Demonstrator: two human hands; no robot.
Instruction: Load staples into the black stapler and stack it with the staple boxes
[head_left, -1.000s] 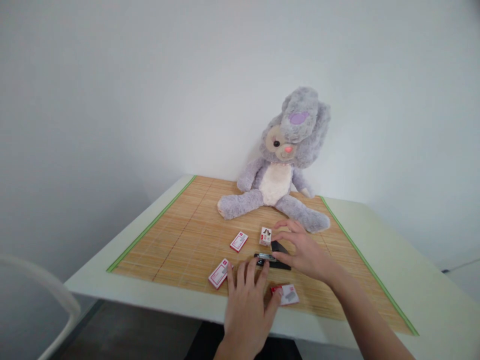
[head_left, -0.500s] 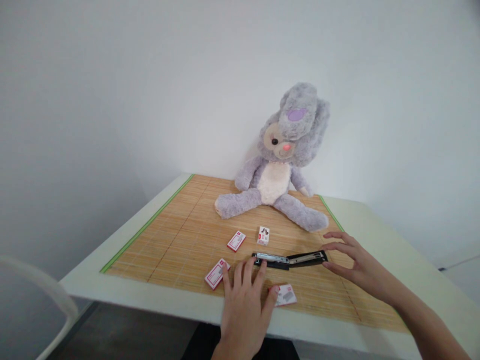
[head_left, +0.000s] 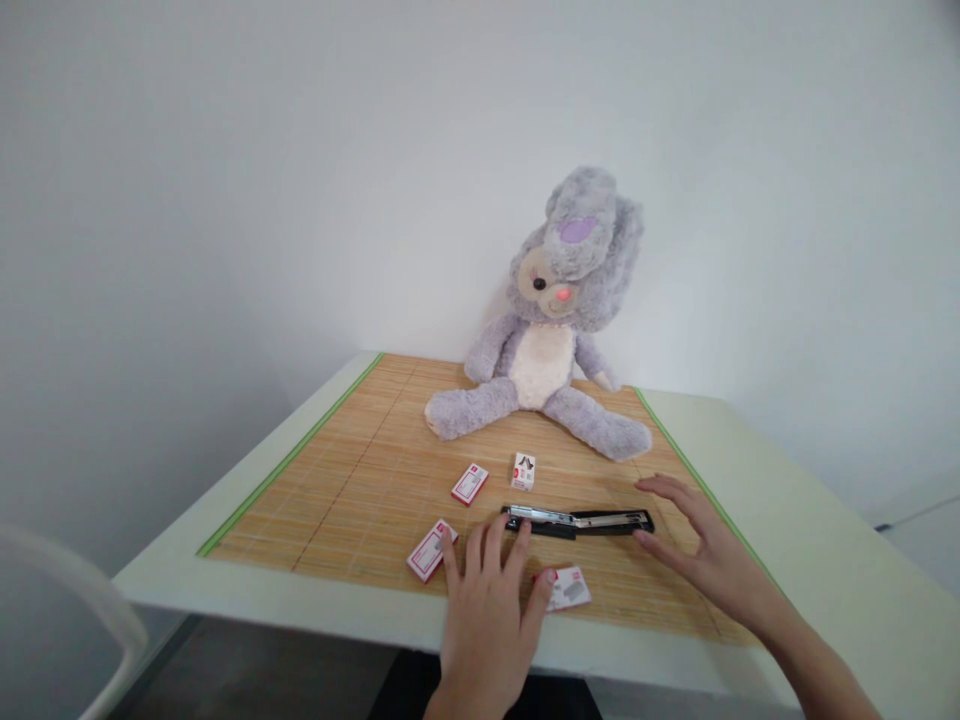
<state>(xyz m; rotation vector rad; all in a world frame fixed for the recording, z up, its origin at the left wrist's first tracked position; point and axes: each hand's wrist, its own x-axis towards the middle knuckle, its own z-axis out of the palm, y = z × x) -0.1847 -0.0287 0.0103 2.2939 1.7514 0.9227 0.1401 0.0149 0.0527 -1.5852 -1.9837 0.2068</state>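
Observation:
A black stapler (head_left: 551,529) lies unfolded on the bamboo mat (head_left: 360,480), its silver inner rail showing. My left hand (head_left: 487,620) rests with fingers spread, index fingertip touching or very close to the stapler's left end. Its thumb lies at a small white staple box (head_left: 571,590), covering one edge, and its little finger reaches a red-and-white box (head_left: 430,552). Around the stapler's right end, my right hand (head_left: 709,550) is held with thumb and fingers apart, grasping nothing.
Farther back are a red-and-white box (head_left: 470,484) and a small white box (head_left: 524,471). A grey plush rabbit (head_left: 547,370) sits against the wall. The mat lies on a white table (head_left: 780,480). A pale curved bar (head_left: 90,580) shows at lower left.
The stapler's right half has dropped flatter to the mat. My right hand has let go of that end and opened wider beside it. My left hand stays nearly still.

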